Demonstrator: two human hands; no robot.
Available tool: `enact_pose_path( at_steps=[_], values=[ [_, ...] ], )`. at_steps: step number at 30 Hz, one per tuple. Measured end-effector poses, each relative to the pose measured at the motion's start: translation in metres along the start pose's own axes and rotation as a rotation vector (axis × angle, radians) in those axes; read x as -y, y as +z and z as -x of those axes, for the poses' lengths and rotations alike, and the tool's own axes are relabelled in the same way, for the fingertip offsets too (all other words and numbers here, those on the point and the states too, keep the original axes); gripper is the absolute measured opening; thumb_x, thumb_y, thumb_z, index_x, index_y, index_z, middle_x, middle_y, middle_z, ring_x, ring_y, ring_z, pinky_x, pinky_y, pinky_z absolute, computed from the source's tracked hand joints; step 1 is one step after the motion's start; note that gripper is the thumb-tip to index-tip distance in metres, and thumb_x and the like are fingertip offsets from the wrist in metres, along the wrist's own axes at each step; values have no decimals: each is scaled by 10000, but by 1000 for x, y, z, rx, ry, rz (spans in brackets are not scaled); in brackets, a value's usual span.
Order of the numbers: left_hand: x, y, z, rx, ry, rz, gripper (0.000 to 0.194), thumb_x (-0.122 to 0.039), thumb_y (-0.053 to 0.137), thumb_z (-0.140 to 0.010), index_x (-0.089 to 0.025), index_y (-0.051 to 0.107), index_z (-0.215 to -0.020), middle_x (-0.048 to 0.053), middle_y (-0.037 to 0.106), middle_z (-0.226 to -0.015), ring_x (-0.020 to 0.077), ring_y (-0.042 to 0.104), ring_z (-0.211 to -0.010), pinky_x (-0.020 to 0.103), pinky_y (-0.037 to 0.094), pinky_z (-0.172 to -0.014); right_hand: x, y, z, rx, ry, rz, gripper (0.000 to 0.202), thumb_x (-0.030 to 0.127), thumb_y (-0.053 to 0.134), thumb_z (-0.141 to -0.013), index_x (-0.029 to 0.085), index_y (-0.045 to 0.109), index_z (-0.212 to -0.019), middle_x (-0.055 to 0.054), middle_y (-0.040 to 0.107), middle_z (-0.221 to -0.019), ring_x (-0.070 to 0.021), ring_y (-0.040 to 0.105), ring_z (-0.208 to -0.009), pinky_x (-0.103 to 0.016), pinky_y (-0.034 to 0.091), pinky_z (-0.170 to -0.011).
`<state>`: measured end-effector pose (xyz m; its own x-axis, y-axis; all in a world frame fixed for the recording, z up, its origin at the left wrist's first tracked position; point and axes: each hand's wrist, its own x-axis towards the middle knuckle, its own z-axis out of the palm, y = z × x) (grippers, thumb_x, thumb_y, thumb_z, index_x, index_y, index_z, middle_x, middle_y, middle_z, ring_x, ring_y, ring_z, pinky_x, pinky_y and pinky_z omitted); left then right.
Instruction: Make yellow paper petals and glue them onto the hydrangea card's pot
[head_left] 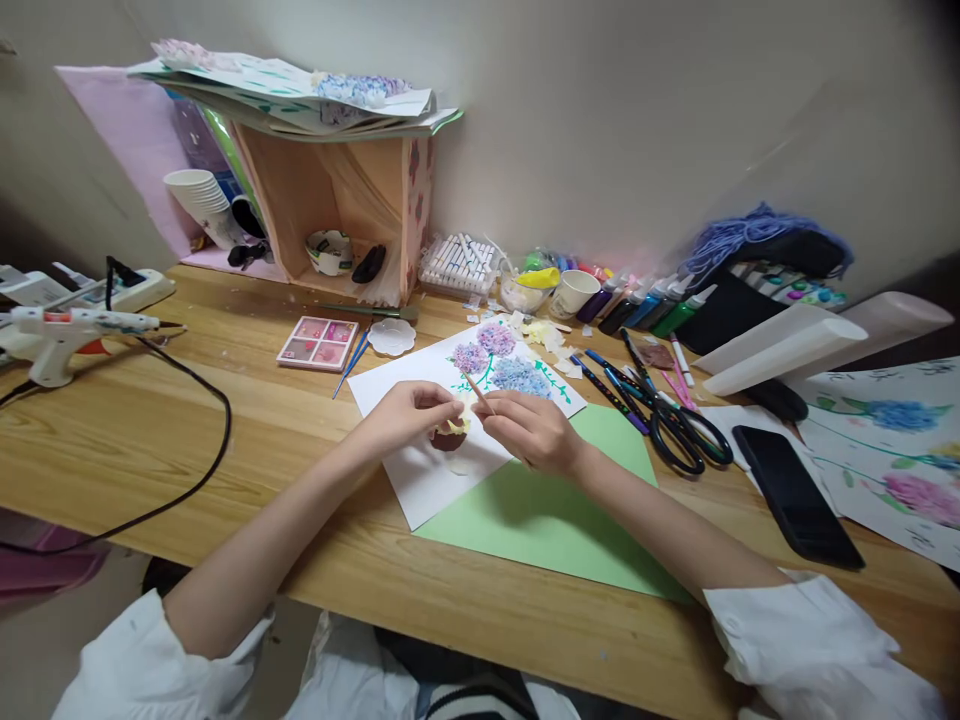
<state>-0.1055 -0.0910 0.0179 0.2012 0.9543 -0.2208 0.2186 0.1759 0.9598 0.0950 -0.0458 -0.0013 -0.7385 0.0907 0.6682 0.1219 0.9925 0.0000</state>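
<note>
Over a white sheet (420,490) with pink, purple and blue flower clusters (517,375), my two hands nearly meet. My right hand (529,428) pinches a thin brown stick (477,390) that points up and left. My left hand (416,410) has its fingertips pressed together; what they hold, if anything, is too small to make out. Just below the fingertips lies a small brown round piece (448,440) with pale yellow bits on its upper edge. A green sheet (547,520) lies under the white one, below my right hand.
Black scissors (679,440), pens and a phone (799,497) lie to the right. Torn yellow scraps (550,340), cups and paint bottles stand along the back. A pink palette (317,343) is left of the sheet. A glue gun (67,335) with a looping cable sits far left.
</note>
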Motion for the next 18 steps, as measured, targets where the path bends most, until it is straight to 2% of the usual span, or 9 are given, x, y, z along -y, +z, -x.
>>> enact_pose_path(
  at_steps=[2, 5, 7, 9, 11, 13, 18],
  values=[
    [0, -9, 2, 24, 38, -37, 311, -419, 648, -699, -113, 646, -758, 64, 688, -767, 120, 576, -645, 227, 432, -614, 5, 3, -1, -21, 42, -56, 124, 132, 474, -880, 204, 572, -858, -80, 683, -900, -188, 640, -896, -337, 552, -748],
    [0, -30, 6, 102, -6, -183, 270, -387, 660, -682, -125, 684, -744, 40, 689, -717, 122, 577, -635, 215, 415, -594, 12, 2, -1, -114, 242, -169, 114, 228, 484, -893, 201, 584, -942, -85, 684, -913, -190, 642, -863, -342, 536, -730],
    [2, -43, 8, 228, -89, -305, 247, -372, 672, -657, -135, 710, -715, 31, 687, -668, 125, 572, -601, 209, 396, -554, 16, 2, 1, -149, 414, -309, 244, 294, 373, -939, 193, 592, -975, -65, 678, -819, -172, 642, -772, -319, 518, -687],
    [5, -52, 8, 309, -153, -417, 233, -365, 691, -625, -146, 728, -695, 30, 696, -653, 134, 580, -594, 205, 390, -538, 20, 3, 4, -126, 498, -467, 390, 308, 236, -969, 183, 604, -948, -29, 632, -668, -141, 612, -634, -281, 492, -618],
    [10, -54, 8, 314, -195, -516, 236, -371, 706, -595, -158, 740, -691, 31, 706, -654, 146, 592, -602, 203, 388, -531, 22, 6, 6, -66, 480, -548, 447, 310, 195, -974, 179, 609, -867, -1, 569, -566, -121, 564, -541, -257, 464, -576],
    [13, -53, 6, 288, -227, -585, 243, -377, 712, -578, -164, 745, -692, 31, 710, -654, 154, 603, -612, 202, 387, -529, 24, 12, 6, -11, 420, -549, 442, 311, 215, -973, 182, 594, -786, 0, 555, -559, -112, 537, -522, -244, 444, -561],
    [14, -49, 3, 280, -238, -593, 226, -362, 705, -574, -160, 740, -668, 29, 700, -627, 151, 598, -602, 201, 387, -528, 25, 26, 4, 36, 323, -530, 400, 281, 239, -973, 189, 555, -744, 3, 542, -573, -105, 520, -532, -222, 415, -550]
  ],
)
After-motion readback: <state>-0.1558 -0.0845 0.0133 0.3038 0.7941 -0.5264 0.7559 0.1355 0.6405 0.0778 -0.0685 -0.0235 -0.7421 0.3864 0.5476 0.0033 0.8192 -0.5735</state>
